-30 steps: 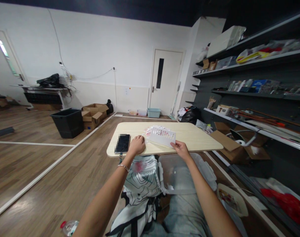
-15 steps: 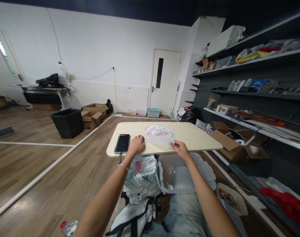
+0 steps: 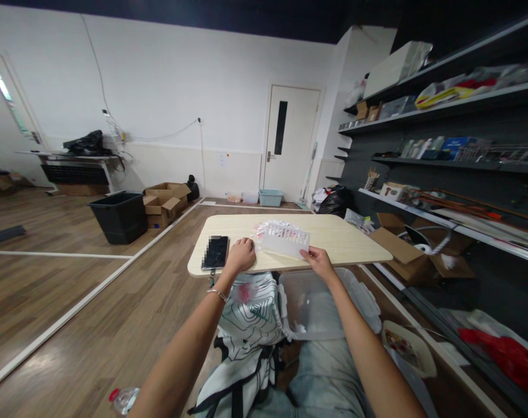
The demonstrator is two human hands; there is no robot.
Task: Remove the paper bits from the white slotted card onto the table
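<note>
My right hand (image 3: 318, 261) pinches the lower right corner of a translucent white slotted card (image 3: 281, 244), its row of openings facing away from me. Just beyond the card lies a heap of small white and pinkish pieces (image 3: 270, 227), too small to make out. My left hand (image 3: 241, 255) rests on the pale wooden table (image 3: 346, 244) with its fingers curled; whatever is under the fingertips is hidden. Left of that hand lies a black phone (image 3: 216, 253) with a strap hanging over the table edge.
Below the table edge, a clear plastic bin (image 3: 307, 316) sits by my lap, beside a patterned white cloth (image 3: 250, 313). A tub of small bits (image 3: 407, 348) stands at the right. Shelves (image 3: 455, 162) line the right wall. A black bin (image 3: 119, 217) stands on the floor at left.
The slotted card has shifted slightly right and tilted, and its openings now show dark and reddish marks. My right hand moved slightly with it; my left hand has stayed in place.
</note>
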